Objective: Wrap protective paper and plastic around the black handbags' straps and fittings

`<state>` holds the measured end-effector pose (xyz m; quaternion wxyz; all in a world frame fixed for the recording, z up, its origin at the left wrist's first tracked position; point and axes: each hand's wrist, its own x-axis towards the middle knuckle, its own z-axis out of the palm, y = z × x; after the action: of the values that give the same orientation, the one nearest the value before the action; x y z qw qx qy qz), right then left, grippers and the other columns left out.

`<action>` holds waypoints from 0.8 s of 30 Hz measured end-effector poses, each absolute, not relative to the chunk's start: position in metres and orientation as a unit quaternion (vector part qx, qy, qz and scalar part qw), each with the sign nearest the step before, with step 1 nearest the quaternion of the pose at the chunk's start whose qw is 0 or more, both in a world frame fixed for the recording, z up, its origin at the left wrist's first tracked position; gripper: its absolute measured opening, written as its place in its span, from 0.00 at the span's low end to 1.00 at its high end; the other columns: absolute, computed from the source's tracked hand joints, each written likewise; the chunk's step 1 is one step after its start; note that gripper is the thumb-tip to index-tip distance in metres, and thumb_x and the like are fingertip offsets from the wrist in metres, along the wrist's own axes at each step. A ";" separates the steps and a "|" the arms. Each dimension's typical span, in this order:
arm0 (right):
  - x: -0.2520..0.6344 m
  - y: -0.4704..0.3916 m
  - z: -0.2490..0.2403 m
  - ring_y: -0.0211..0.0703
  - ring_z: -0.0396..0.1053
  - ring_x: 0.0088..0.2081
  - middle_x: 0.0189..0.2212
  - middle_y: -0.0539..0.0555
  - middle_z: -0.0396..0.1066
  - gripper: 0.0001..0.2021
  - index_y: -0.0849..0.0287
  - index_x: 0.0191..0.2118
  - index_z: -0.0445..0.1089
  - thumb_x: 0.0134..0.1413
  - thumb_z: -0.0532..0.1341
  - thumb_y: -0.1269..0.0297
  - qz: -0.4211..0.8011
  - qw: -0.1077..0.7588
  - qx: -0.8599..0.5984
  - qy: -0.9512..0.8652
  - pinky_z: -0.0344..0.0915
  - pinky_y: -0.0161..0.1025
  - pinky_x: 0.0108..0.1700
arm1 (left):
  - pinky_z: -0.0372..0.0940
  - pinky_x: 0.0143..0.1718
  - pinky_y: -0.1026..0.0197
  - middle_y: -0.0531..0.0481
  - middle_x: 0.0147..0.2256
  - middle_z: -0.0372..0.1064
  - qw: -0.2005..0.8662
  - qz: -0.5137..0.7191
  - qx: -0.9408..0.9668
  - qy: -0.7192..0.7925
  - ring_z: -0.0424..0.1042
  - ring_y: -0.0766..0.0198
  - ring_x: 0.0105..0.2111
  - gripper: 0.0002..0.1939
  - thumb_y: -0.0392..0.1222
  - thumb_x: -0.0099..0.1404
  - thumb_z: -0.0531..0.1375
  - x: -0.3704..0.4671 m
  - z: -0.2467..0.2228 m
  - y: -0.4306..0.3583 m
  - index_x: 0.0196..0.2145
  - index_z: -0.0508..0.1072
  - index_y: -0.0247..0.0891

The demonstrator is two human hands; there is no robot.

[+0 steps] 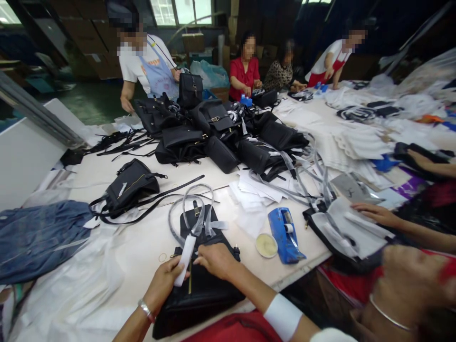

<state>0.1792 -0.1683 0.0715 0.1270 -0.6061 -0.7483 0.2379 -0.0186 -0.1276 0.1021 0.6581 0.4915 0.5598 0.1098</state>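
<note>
A black bag (pixel 210 289) with a gold zipper lies on the table just in front of me. My left hand (pixel 169 278), with a silver bracelet at the wrist, grips a narrow white paper strip (pixel 185 259) above the bag. To its right my right hand (pixel 215 260) rests over the bag's upper part, fingers bent together near the strip; what they hold, if anything, is hidden. Clear-wrapped handles (pixel 172 221) loop up behind both hands, with a small buckle strap (pixel 196 209) between them.
A blue tape dispenser (pixel 283 232) and a round tin (pixel 266 245) stand to the right. Another black bag (pixel 131 187) lies left, a bag pile (pixel 213 123) behind. A co-worker's hands work on a bag (pixel 356 230) at the right; several people stand or sit beyond.
</note>
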 end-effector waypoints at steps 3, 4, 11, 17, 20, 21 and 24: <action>0.220 -0.179 0.064 0.41 0.68 0.36 0.34 0.53 0.71 0.10 0.57 0.37 0.65 0.61 0.51 0.58 0.198 0.135 -0.708 -0.665 0.59 0.35 0.37 | 0.63 0.29 0.61 0.48 0.28 0.74 0.621 0.105 0.529 0.569 0.71 0.58 0.29 0.23 0.54 0.54 0.58 -0.018 0.104 -0.132 0.42 0.74 0.35; 0.236 -0.181 0.060 0.42 0.67 0.37 0.34 0.54 0.70 0.08 0.58 0.37 0.65 0.61 0.52 0.61 0.172 0.115 -0.748 -0.631 0.59 0.35 0.38 | 0.64 0.32 0.59 0.47 0.31 0.74 0.601 0.111 0.551 0.568 0.71 0.56 0.32 0.22 0.53 0.55 0.58 -0.017 0.104 -0.133 0.41 0.75 0.35; 0.299 -0.181 0.017 0.51 0.63 0.44 0.41 0.62 0.64 0.18 0.62 0.44 0.61 0.50 0.63 0.60 0.065 -0.037 -0.846 -0.528 0.61 0.42 0.41 | 0.53 0.55 0.53 0.44 0.43 0.73 0.473 0.139 0.655 0.572 0.66 0.49 0.49 0.18 0.48 0.59 0.54 -0.025 0.083 -0.135 0.43 0.75 0.39; 0.317 -0.178 -0.003 0.49 0.66 0.41 0.40 0.64 0.64 0.13 0.65 0.41 0.63 0.50 0.63 0.67 0.107 -0.043 -0.815 -0.567 0.63 0.39 0.38 | 0.54 0.54 0.54 0.42 0.45 0.73 0.439 0.131 0.633 0.624 0.67 0.49 0.49 0.16 0.45 0.58 0.54 -0.036 0.077 -0.140 0.41 0.75 0.38; 0.322 -0.175 -0.006 0.50 0.68 0.41 0.40 0.65 0.65 0.08 0.67 0.41 0.65 0.53 0.57 0.73 0.118 -0.040 -0.803 -0.583 0.63 0.39 0.37 | 0.54 0.55 0.54 0.42 0.47 0.72 0.425 0.115 0.647 0.622 0.66 0.50 0.51 0.17 0.44 0.59 0.52 -0.034 0.075 -0.140 0.42 0.74 0.37; 0.323 -0.174 -0.006 0.50 0.68 0.40 0.39 0.66 0.66 0.08 0.67 0.40 0.66 0.54 0.55 0.76 0.120 -0.039 -0.800 -0.587 0.63 0.39 0.37 | 0.54 0.55 0.54 0.42 0.47 0.72 0.418 0.102 0.655 0.621 0.66 0.50 0.51 0.17 0.44 0.60 0.52 -0.033 0.075 -0.139 0.43 0.74 0.36; 0.327 -0.174 -0.001 0.48 0.70 0.38 0.37 0.66 0.68 0.11 0.68 0.38 0.67 0.53 0.50 0.81 0.126 -0.034 -0.796 -0.591 0.62 0.39 0.36 | 0.56 0.53 0.52 0.38 0.44 0.72 0.376 0.033 0.679 0.630 0.67 0.49 0.49 0.19 0.42 0.61 0.50 -0.030 0.078 -0.137 0.47 0.71 0.33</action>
<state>0.3271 -0.1736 -0.0009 -0.0336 -0.7959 -0.5912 0.1261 -0.0296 -0.1369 0.0777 0.3763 0.6787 0.6298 0.0332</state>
